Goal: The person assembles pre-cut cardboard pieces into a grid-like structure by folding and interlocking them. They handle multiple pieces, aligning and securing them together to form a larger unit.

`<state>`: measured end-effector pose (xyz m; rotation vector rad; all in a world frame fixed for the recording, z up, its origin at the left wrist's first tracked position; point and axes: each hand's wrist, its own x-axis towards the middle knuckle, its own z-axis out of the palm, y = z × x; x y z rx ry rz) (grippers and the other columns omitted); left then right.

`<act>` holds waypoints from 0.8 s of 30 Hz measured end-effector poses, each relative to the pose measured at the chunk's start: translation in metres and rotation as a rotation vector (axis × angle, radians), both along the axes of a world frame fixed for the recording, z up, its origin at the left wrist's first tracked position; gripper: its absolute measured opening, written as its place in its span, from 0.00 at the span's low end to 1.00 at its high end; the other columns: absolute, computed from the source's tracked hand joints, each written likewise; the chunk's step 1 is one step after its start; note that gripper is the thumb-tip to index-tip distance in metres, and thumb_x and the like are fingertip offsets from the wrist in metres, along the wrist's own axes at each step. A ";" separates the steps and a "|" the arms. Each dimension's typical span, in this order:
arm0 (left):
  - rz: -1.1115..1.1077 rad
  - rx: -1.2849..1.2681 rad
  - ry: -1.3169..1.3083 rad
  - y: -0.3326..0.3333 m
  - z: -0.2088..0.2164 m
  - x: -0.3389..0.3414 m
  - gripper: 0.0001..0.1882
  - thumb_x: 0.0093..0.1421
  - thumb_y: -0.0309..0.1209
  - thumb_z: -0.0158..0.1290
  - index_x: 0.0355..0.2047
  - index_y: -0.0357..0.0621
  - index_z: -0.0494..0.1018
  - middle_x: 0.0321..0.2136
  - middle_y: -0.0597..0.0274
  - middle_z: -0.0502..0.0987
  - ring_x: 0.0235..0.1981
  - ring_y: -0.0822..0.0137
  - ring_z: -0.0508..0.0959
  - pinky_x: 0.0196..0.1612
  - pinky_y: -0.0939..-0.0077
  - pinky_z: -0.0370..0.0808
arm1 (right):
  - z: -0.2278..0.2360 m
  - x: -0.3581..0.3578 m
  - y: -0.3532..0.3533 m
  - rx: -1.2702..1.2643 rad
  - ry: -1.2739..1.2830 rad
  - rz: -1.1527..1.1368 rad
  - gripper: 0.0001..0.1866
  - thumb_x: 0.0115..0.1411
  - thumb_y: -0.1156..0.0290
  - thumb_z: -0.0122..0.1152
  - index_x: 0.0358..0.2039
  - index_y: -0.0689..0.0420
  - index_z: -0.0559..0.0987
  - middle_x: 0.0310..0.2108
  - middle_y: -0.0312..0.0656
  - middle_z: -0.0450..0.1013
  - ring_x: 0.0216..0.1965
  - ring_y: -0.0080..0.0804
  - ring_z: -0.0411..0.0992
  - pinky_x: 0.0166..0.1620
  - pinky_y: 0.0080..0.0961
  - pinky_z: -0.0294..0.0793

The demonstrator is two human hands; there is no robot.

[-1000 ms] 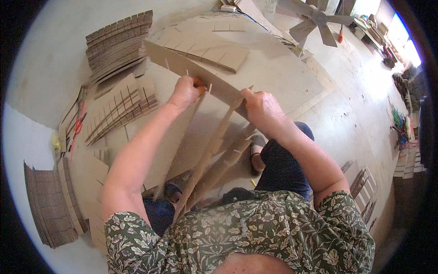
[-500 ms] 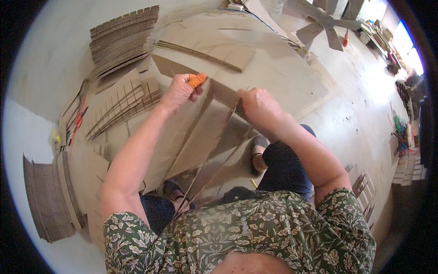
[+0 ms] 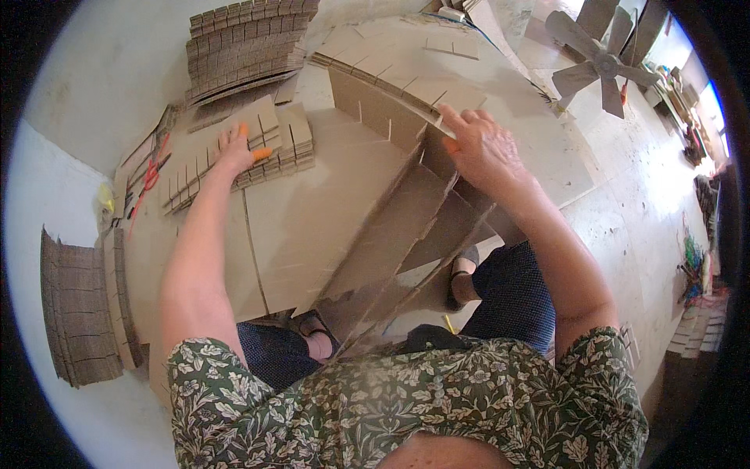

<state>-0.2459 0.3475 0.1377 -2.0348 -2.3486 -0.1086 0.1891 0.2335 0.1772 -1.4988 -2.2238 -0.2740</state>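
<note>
My left hand lies with spread fingers on a stack of slotted cardboard strips at the left. Orange covers show on its thumb and one finger. In front of me stands a partly joined cardboard divider, its long panels running toward my body and a slotted cross strip standing across their far ends. My right hand is at the far right corner of this divider, its fingers beyond the cross strip and the thumb, also orange-covered, on the near side. The palm hides part of that joint.
More slotted strips lie behind the divider. A tall stack leans by the wall, another stands far left. Red-handled scissors lie left of the strips. A fan stands at the far right. My feet are beside the divider.
My left hand has left the divider and moved left onto the stacked strips, its fingers now spread. My right hand has shifted slightly right and up along the divider. The whole view has swung left.
</note>
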 end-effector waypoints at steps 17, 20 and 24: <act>-0.182 0.296 -0.249 0.000 0.014 0.034 0.12 0.53 0.34 0.60 0.30 0.37 0.77 0.23 0.50 0.77 0.23 0.56 0.77 0.29 0.62 0.71 | -0.022 -0.004 0.024 -0.276 0.084 -0.003 0.08 0.54 0.76 0.50 0.34 0.62 0.73 0.27 0.57 0.75 0.34 0.56 0.75 0.37 0.46 0.75; -0.211 0.203 -0.681 0.025 0.023 0.026 0.09 0.53 0.29 0.58 0.32 0.36 0.79 0.17 0.55 0.75 0.15 0.69 0.73 0.22 0.73 0.69 | -0.025 -0.001 0.017 -0.250 0.145 0.010 0.07 0.54 0.75 0.50 0.34 0.62 0.72 0.27 0.56 0.74 0.33 0.56 0.74 0.36 0.46 0.74; -0.174 0.232 -0.585 0.035 0.044 0.061 0.08 0.53 0.28 0.57 0.29 0.33 0.79 0.16 0.58 0.75 0.15 0.70 0.74 0.20 0.75 0.69 | -0.030 0.014 0.004 -0.170 0.268 0.043 0.05 0.55 0.75 0.49 0.33 0.60 0.69 0.26 0.56 0.73 0.32 0.56 0.73 0.34 0.48 0.72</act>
